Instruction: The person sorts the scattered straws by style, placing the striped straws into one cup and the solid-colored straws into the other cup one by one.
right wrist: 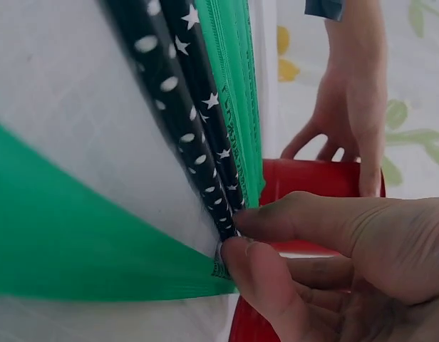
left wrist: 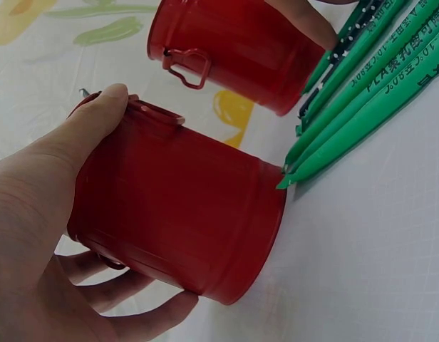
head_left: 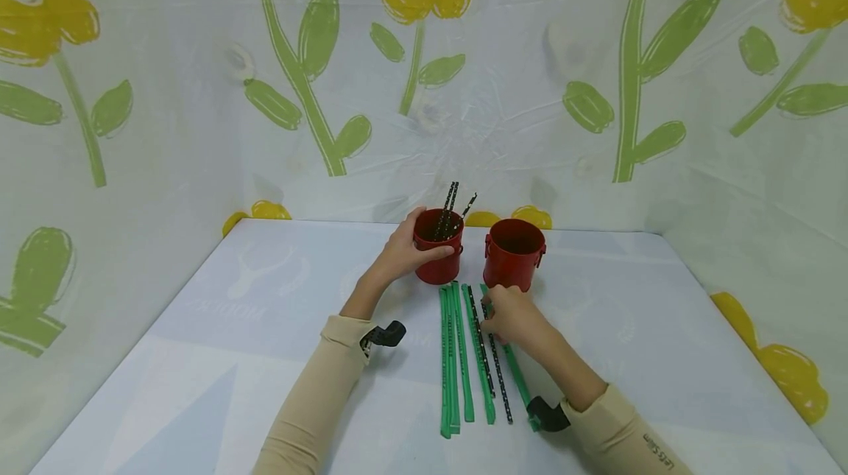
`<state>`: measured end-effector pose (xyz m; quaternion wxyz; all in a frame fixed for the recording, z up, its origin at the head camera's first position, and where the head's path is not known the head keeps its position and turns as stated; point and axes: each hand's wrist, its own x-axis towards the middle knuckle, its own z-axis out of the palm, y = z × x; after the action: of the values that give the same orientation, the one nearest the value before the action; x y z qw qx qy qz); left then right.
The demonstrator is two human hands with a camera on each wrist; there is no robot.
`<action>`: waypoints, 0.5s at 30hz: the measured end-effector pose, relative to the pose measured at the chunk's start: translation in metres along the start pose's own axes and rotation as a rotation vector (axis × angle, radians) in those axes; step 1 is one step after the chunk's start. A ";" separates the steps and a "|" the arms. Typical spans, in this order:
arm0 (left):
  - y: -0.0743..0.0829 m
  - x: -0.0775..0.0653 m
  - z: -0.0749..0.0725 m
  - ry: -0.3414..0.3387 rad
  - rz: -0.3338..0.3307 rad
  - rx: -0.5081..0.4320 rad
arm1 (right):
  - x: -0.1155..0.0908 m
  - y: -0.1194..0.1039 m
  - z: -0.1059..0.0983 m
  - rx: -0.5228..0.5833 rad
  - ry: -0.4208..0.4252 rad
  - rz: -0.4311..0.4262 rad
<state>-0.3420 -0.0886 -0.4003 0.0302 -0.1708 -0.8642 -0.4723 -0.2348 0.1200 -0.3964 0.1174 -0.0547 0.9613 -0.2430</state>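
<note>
My left hand [head_left: 400, 250] holds the left red bucket [head_left: 439, 269] round its side, thumb at the rim; in the left wrist view its fingers [left wrist: 145, 320] spread below the bucket. Several black patterned straws [head_left: 445, 219] stand tilted inside that bucket. With thumb and forefinger, my right hand [head_left: 517, 319] pinches the far end of a black straw with white spots [right wrist: 178, 100], which lies along the table. Beside it lies a black straw with white stars [right wrist: 205, 92]. A green-wrapped straw [head_left: 518, 379] passes under the right hand.
The second red bucket [head_left: 509, 269] stands just beyond the right hand, with no straws showing above its rim. Several green-wrapped straws [head_left: 453, 372] lie side by side on the white table [head_left: 218, 386]. A flowered sheet [head_left: 497, 136] rises behind the table.
</note>
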 end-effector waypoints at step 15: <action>0.001 -0.001 0.000 -0.001 0.017 -0.008 | -0.005 -0.006 0.001 -0.054 -0.008 -0.001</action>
<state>-0.3408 -0.0885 -0.3992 0.0332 -0.1786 -0.8609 -0.4753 -0.2298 0.1151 -0.3938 0.1196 -0.0593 0.9671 -0.2166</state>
